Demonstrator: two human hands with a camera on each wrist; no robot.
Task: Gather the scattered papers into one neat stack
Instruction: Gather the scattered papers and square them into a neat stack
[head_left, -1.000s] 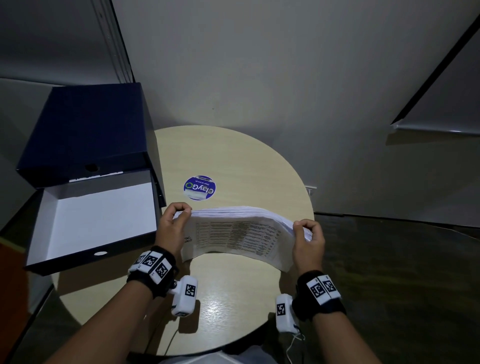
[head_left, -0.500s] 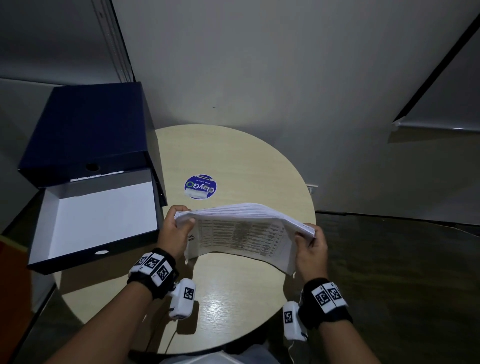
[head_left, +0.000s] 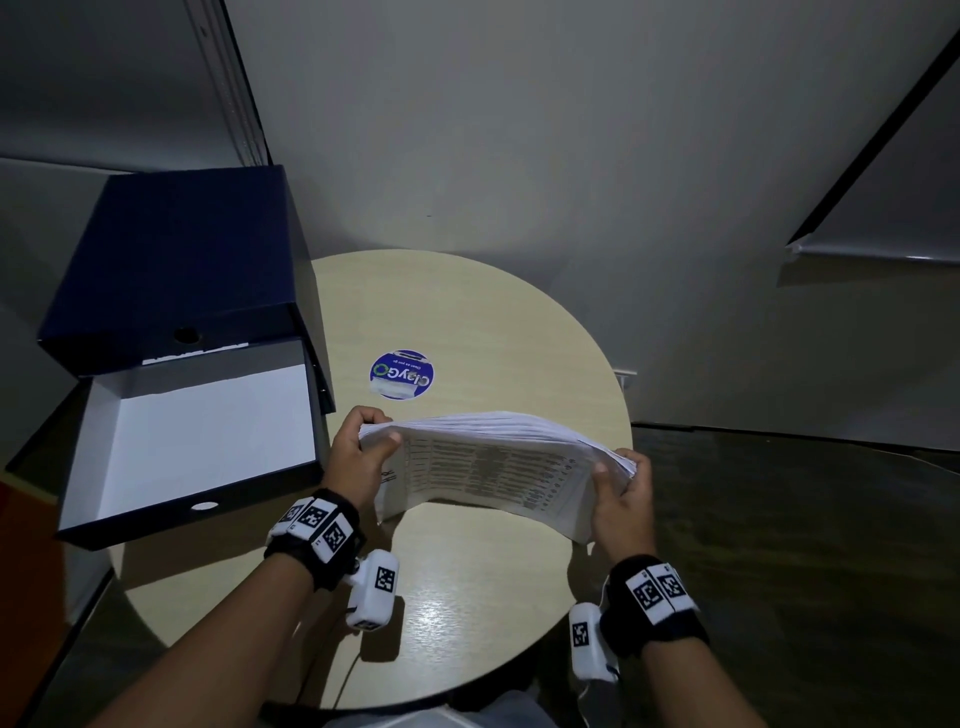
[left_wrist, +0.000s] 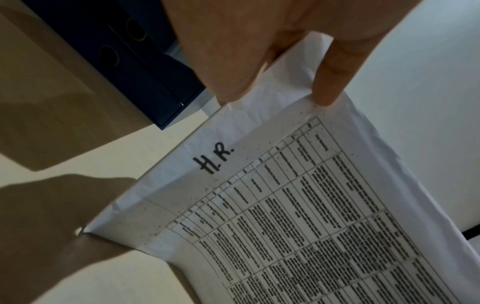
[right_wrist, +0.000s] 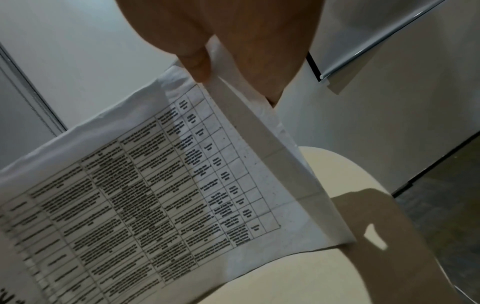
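Paper stack (head_left: 493, 457) held above the round surface (head_left: 467, 322), near edge drooping — printed table on its underside. Left hand (head_left: 358, 457) grasps the left end, right hand (head_left: 623, 499) the right end. Open dark box (head_left: 171, 374) at left; blue sticker (head_left: 402, 374) beyond.

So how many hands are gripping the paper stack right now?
2. The left hand pinches the left end of the paper stack, and the right hand pinches its right end, above the round table.
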